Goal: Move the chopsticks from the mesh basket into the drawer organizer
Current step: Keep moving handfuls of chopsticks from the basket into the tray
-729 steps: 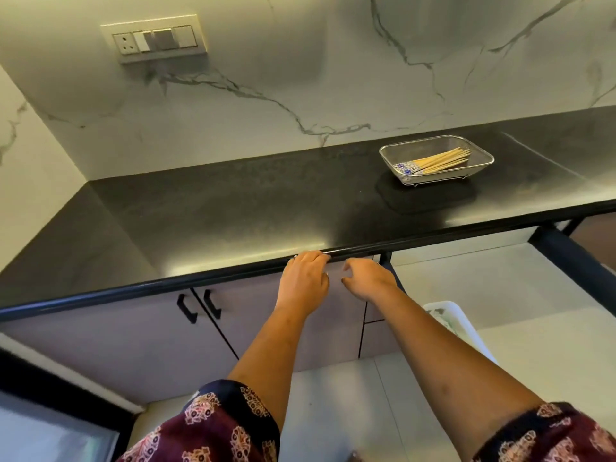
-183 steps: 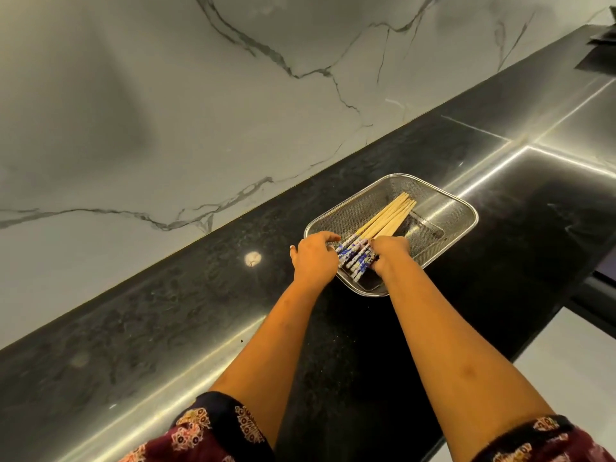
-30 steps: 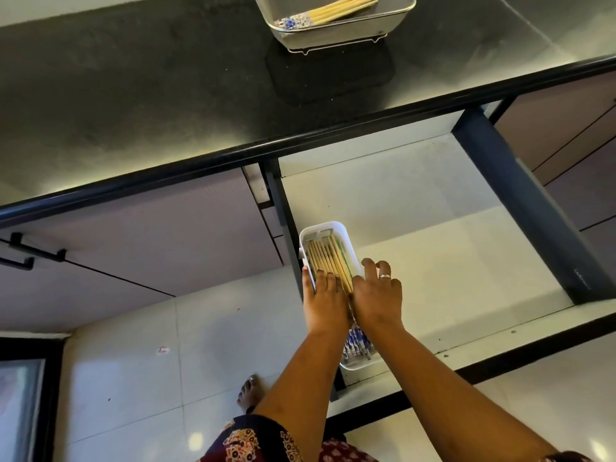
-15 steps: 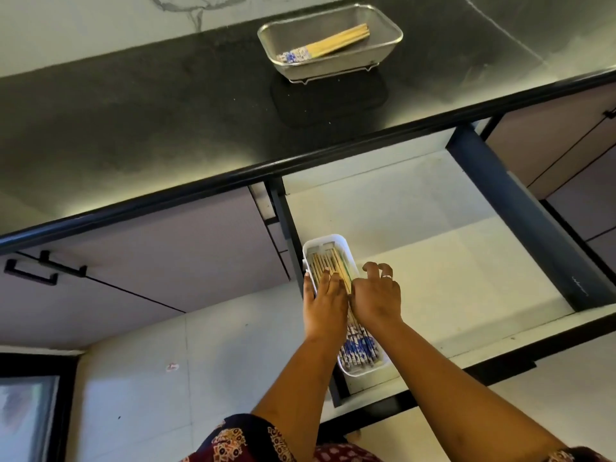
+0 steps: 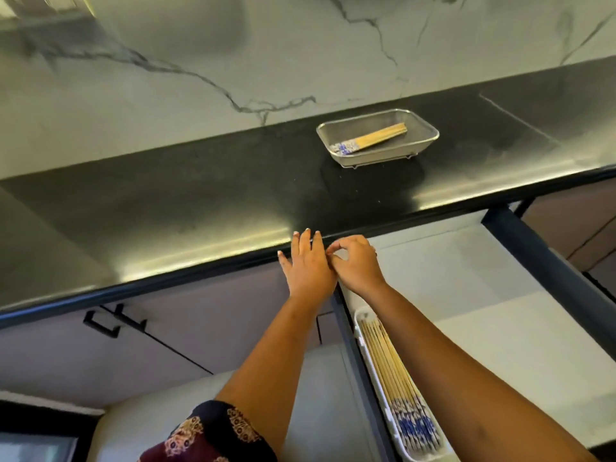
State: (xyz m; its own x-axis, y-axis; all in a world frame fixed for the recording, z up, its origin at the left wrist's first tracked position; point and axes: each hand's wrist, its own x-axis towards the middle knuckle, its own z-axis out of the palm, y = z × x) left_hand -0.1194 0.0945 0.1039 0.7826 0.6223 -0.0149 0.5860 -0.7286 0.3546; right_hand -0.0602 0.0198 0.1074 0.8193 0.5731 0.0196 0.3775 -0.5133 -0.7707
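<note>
Both our hands are empty: left hand (image 5: pixel 308 266) flat, right hand (image 5: pixel 358 263) loosely curled, at the desk (image 5: pixel 200 201) edge. Some chopsticks (image 5: pixel 373 141) sit in the basket (image 5: pixel 423 141), others (image 5: pixel 391 371) in the organizer (image 5: pixel 361 318).

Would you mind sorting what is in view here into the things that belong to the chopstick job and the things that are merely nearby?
Part of the job:
mesh basket
chopsticks left in the basket
drawer organizer
chopsticks already in the organizer
open drawer
left hand, empty
right hand, empty

Just nearby:
black countertop
cabinet handles
marble wall
</note>
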